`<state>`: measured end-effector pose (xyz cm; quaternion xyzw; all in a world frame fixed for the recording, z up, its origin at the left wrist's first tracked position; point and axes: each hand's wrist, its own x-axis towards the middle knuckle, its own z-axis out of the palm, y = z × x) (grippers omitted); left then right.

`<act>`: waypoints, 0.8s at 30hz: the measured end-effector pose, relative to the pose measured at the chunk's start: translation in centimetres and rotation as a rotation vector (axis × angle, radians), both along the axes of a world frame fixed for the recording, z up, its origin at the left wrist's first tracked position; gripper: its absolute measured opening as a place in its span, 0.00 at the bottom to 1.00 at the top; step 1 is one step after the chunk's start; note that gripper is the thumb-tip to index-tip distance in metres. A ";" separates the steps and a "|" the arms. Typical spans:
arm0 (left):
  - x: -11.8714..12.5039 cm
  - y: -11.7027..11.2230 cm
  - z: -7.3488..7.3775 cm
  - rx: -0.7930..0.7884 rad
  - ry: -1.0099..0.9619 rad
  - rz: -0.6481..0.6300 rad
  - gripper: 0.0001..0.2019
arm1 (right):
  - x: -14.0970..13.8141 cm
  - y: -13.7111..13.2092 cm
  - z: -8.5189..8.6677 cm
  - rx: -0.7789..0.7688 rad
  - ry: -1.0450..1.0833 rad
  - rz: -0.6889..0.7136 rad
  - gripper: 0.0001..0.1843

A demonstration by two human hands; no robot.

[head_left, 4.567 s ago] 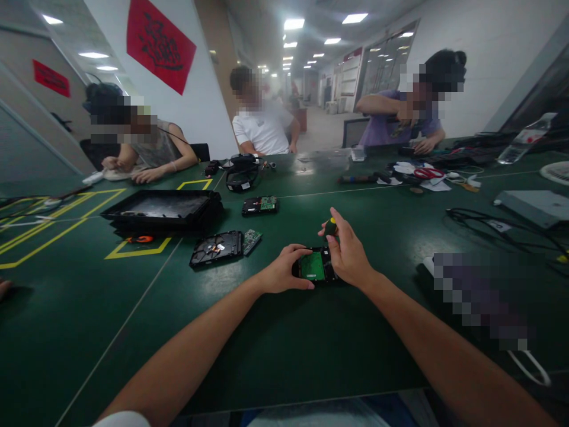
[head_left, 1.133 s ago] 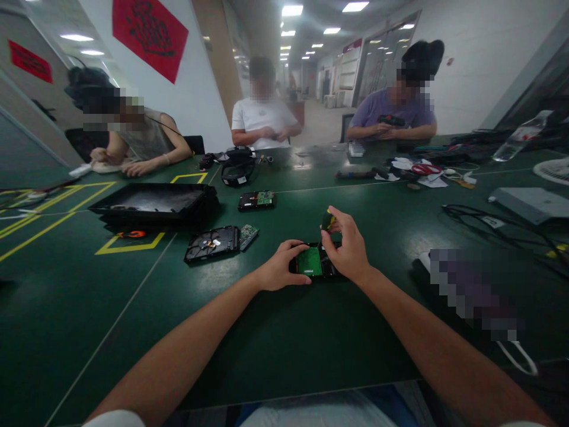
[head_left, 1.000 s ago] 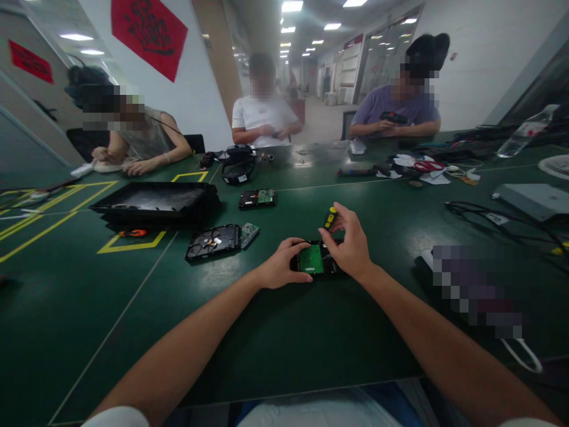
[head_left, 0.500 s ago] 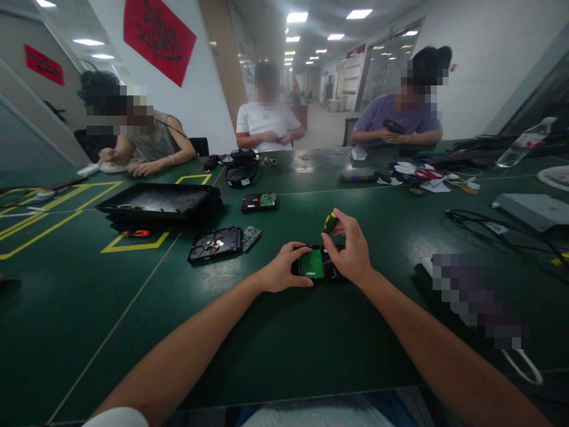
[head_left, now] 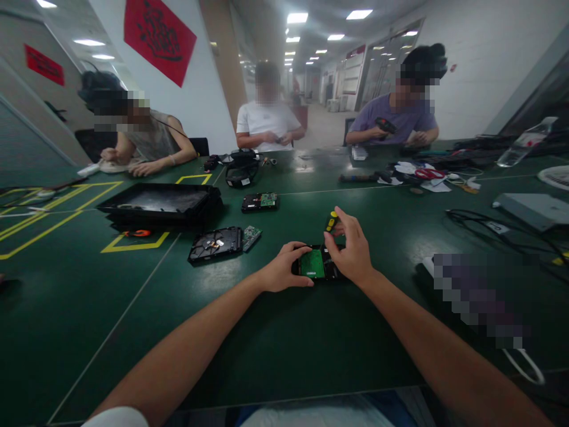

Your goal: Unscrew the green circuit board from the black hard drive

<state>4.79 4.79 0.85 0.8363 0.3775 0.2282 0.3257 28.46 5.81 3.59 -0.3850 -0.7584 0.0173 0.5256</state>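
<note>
In front of me on the green table lies a hard drive, its green circuit board facing up. My left hand grips its left end, thumb along the near edge and fingers over the far one. Above the drive's right part, my right hand holds a screwdriver by its yellow and black handle, which stands roughly upright. The screwdriver's tip is too small to make out against the drive. My right palm hides the drive's right end.
To the left lie an opened hard drive, a loose circuit board and another drive. Black trays are stacked beyond them. Right of me are a blurred-out long object, cables and a grey box. Three people sit opposite.
The screwdriver handle has turned a little in my right hand, showing more yellow. My left hand and the drive stay put. The person at the right has moved their hands apart.
</note>
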 end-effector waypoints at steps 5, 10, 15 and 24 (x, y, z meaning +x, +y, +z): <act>0.0 -0.1 0.1 0.004 -0.011 0.002 0.46 | 0.0 0.0 0.1 0.016 -0.006 0.000 0.36; 0.0 -0.1 0.1 -0.009 -0.008 0.002 0.46 | 0.0 0.0 0.0 -0.013 -0.006 0.010 0.36; 0.0 0.0 0.1 -0.006 -0.005 0.005 0.46 | 0.1 0.0 0.0 0.001 -0.010 0.006 0.36; 0.0 -0.1 0.3 -0.002 -0.009 0.000 0.46 | 0.1 0.0 0.1 0.030 -0.013 -0.010 0.35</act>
